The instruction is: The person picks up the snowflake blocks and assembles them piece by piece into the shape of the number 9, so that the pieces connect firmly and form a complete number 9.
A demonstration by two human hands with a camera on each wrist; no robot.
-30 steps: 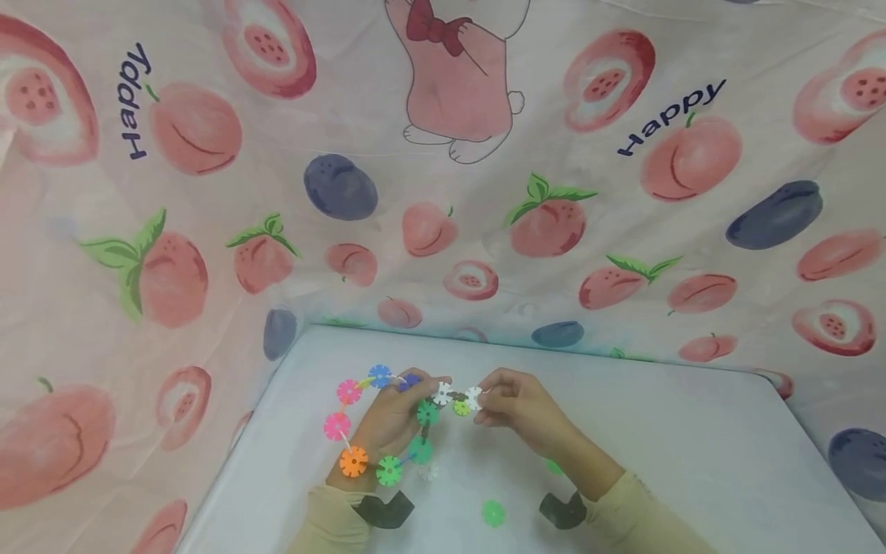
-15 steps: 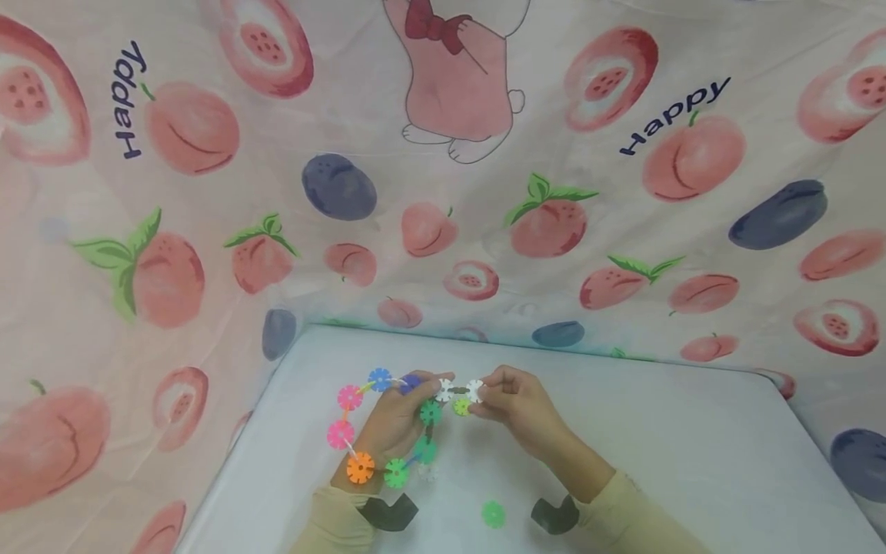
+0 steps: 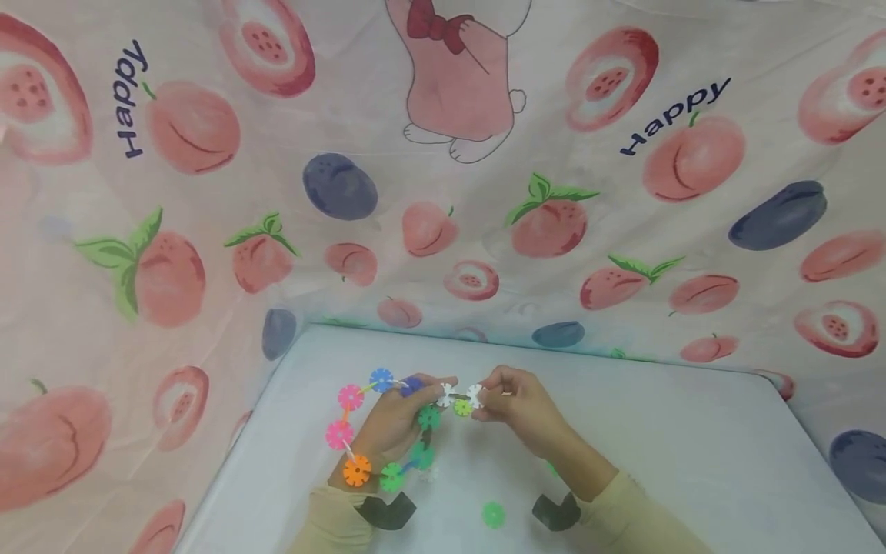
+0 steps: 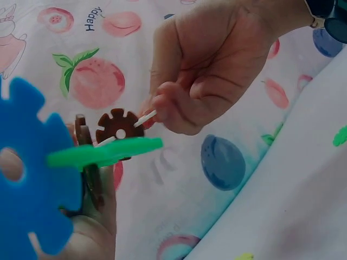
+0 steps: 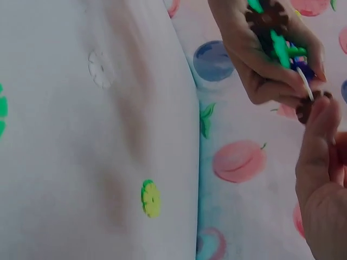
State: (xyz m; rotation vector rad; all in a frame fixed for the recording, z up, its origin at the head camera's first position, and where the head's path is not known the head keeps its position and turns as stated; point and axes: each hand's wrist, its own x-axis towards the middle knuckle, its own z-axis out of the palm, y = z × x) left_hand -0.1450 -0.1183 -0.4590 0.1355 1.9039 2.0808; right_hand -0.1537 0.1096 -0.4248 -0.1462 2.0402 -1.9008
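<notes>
A chain of notched plastic snowflake discs hangs over my left hand (image 3: 388,419) and wrist, with an orange disc (image 3: 356,470) at its lower left. Fingers and thumb of that hand pinch the chain by a white disc (image 3: 446,395). Opposite, my right hand (image 3: 524,404) pinches another white disc (image 3: 474,395) between thumb and forefinger. A brown disc (image 4: 120,129) sits between the two white ones, and the right-hand white disc, seen edge-on in the left wrist view, meets its rim. How deeply they interlock cannot be told. A blue disc (image 4: 43,184) looms close to the left wrist camera.
On the white table (image 3: 657,446) lie a yellow disc (image 5: 152,199) overlapping a green one, a whitish disc (image 5: 100,69) and a green disc (image 3: 494,515). Another green disc (image 3: 552,468) is mostly hidden by the right forearm. Fruit-printed cloth (image 3: 471,215) rises behind the table.
Both hands stay close together with small shifts. The brown disc has tilted and now looks thinner in the head view. The chain's lower part sways slightly.
</notes>
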